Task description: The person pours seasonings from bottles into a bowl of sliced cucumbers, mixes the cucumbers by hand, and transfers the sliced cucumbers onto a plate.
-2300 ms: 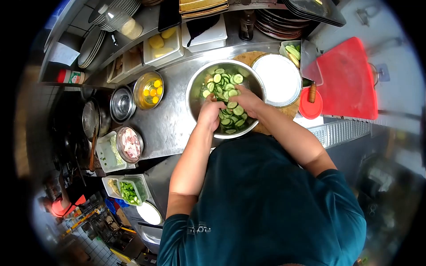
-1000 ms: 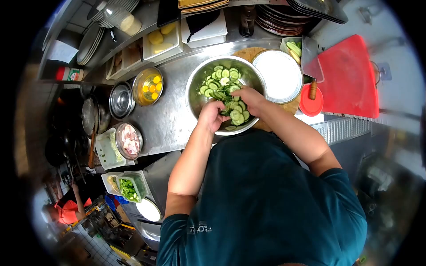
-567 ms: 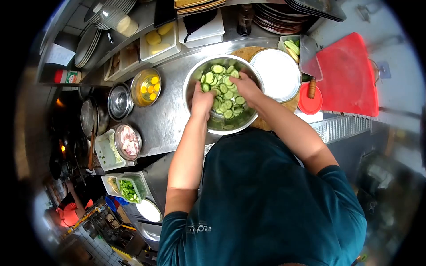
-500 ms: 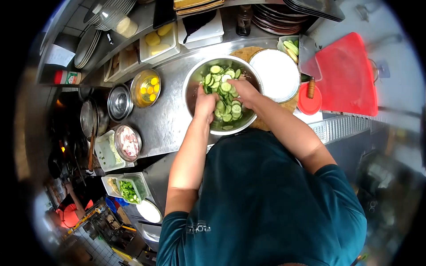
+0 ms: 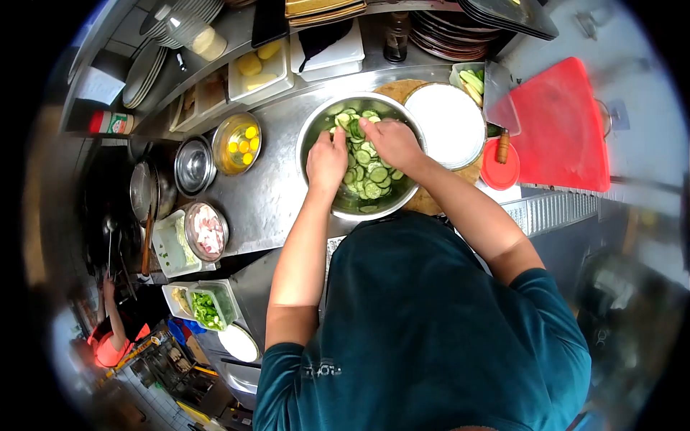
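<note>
A large steel bowl (image 5: 315, 122) stands on the metal counter, with many green cucumber slices (image 5: 370, 172) inside. My left hand (image 5: 327, 159) reaches over the bowl's left side, fingers bent toward the slices at the far part. From the right, my right hand (image 5: 392, 144) reaches in, its thumb pointing at the same slices. Both hands' fingertips are partly hidden among or behind the slices, and the two hands are a small gap apart. Slices lie between them and nearer to my body.
Left of the bowl are a bowl of egg yolks (image 5: 238, 144), an empty-looking steel bowl (image 5: 194, 167) and a bowl of raw meat (image 5: 207, 231). To the right are a white round lid (image 5: 445, 126), a red lid (image 5: 499, 164) and a red board (image 5: 560, 126). A co-worker (image 5: 111, 345) is at far left.
My hands have moved toward the far side of the bowl, and the slices have shifted between them. The co-worker's arm now extends toward the stove.
</note>
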{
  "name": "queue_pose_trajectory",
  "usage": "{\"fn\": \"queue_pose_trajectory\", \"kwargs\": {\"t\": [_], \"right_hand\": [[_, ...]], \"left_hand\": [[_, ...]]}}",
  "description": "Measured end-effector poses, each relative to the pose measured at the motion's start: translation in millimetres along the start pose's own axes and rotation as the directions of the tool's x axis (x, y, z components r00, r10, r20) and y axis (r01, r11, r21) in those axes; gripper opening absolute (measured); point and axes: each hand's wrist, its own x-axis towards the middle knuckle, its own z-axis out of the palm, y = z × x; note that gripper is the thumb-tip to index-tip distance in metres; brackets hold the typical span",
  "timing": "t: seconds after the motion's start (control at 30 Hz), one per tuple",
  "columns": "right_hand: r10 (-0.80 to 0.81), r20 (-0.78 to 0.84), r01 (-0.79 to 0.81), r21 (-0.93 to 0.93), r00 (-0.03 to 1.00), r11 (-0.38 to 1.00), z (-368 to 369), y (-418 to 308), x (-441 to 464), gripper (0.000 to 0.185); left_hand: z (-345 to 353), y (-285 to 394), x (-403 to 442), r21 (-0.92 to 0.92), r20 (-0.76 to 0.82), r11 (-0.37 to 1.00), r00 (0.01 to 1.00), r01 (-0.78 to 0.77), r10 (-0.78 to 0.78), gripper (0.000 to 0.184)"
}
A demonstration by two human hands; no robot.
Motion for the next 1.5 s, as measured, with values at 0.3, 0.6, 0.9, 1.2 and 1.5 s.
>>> {"fn": "queue_pose_trajectory", "kwargs": {"t": [0.3, 0.6, 0.9, 1.2, 1.5], "right_hand": [[0.351, 0.551, -0.653, 0.647, 0.757, 0.394, 29.5, 10.4, 6.8, 0.056], [0.225, 0.067, -0.235, 0.217, 0.972, 0.948, 12.4, 10.6, 9.5, 0.035], [0.502, 0.569, -0.702, 0.703, 0.652, 0.115, -42.3, -46.7, -36.0, 0.051], [0.310, 0.682, -0.673, 0.723, 0.662, -0.154, 4.4, 1.0, -33.8, 0.036], [-0.158, 0.167, 0.195, -0.232, 0.973, 0.953, -16.7, -2.7, -20.9, 0.098]], "left_hand": [[42.4, -23.0, -0.2, -0.674, 0.328, 0.726, 0.936, 0.134, 0.132, 0.085], [10.3, 3.0, -22.5, -0.489, 0.130, 0.867, 0.991, 0.091, -0.030, 0.027], [-5.8, 0.9, -37.8, -0.688, 0.358, 0.563, 0.889, 0.458, -0.286, 0.064], [23.3, -23.0, -45.0, -0.803, 0.524, 0.316, 0.851, 0.506, -0.031, 0.057], [-1.7, -10.3, -9.2, 0.043, -0.078, 0.877, 0.873, -0.479, 0.481, 0.039]]}}
